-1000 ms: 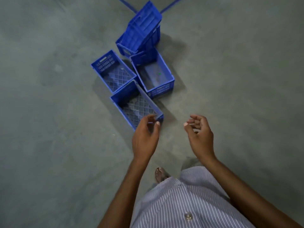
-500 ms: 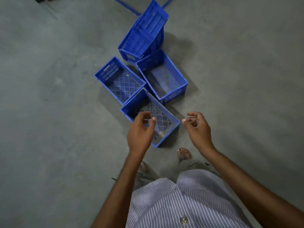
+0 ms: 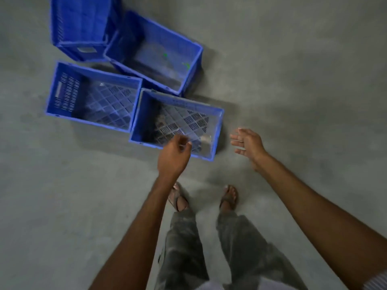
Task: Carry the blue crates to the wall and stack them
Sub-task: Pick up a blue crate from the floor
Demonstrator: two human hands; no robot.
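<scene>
Fingers (image 3: 185, 142) on my left hand (image 3: 172, 158) hang loosely curled and hold nothing, poised over the middle of the near crate's (image 3: 182, 102) closer long rim; whether they touch the plastic I cannot tell. My right hand (image 3: 248, 143) is empty too, fingers straight, in the air just off that crate's right end wall. The near crate stands upright on the floor (image 3: 293, 80) straight ahead of my feet, its long axis running across me, left to right, the right end swung slightly toward me. Hard against its left end is a second crate (image 3: 56, 91), behind it a third crate (image 3: 195, 57), and beyond those a tipped crate (image 3: 83, 17). No wall shows. I judge the lift turns on the two short ends: my right hand is beside one, while my left, though nearer the crate, sits mid-rim and must slide out to the left end before I can grip.
</scene>
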